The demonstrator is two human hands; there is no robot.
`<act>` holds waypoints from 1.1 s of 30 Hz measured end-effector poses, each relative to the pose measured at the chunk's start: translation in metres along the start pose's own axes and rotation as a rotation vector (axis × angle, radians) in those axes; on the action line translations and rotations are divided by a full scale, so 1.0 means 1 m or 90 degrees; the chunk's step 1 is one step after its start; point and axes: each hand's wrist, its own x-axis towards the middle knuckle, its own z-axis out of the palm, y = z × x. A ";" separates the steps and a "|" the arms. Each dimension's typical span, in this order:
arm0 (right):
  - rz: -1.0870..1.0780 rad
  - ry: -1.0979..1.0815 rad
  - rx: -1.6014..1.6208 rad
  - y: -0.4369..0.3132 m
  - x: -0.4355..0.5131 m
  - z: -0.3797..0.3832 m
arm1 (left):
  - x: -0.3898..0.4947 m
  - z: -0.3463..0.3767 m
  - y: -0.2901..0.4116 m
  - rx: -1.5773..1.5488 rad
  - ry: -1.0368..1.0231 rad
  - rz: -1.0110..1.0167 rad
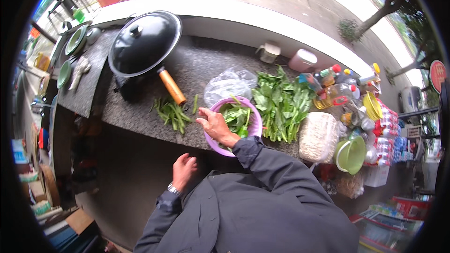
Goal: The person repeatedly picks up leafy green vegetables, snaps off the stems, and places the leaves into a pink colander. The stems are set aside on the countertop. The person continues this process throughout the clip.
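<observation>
Over the left part of a purple plastic basket [259, 119] is my right hand [217, 126], its fingers apart and nothing seen in them. Leafy greens [235, 116] lie inside the basket. My left hand [184, 171], with a metal watch at the wrist, hangs in front of the counter's edge; its fingers are partly curled and I see nothing in it. A small pile of cut green stems [172, 115] lies left of the basket. To the right is a large heap of leafy greens [281, 103]. A clear plastic bag [230, 86] lies behind the basket.
A lidded black wok [144, 45] with a wooden handle [172, 87] stands at the back left of the stone counter [140, 112]. On the right are a bagged pale block of food [318, 137], a green plastic bucket [351, 155] and oil bottles [334, 95]. Bowls [75, 40] stand far left.
</observation>
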 end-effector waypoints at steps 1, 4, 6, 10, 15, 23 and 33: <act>-0.013 0.015 0.023 -0.004 -0.005 -0.017 | -0.003 -0.012 -0.009 -0.001 0.016 -0.009; 0.132 0.142 -0.027 0.015 -0.037 -0.103 | -0.014 -0.031 -0.021 0.042 0.064 -0.031; 0.090 0.301 -0.147 0.097 -0.064 -0.159 | -0.017 -0.034 -0.028 0.058 0.055 -0.039; 0.417 0.203 -0.463 0.152 -0.126 -0.226 | -0.021 -0.020 -0.014 0.077 0.030 -0.049; 0.461 0.124 -0.314 0.181 -0.153 -0.239 | -0.014 0.009 0.018 0.116 -0.040 -0.031; 0.388 0.273 0.364 0.120 -0.148 -0.264 | -0.008 0.084 0.074 0.145 -0.199 0.011; 0.342 0.151 0.730 0.100 -0.156 -0.218 | 0.025 0.253 0.097 0.219 -0.367 0.219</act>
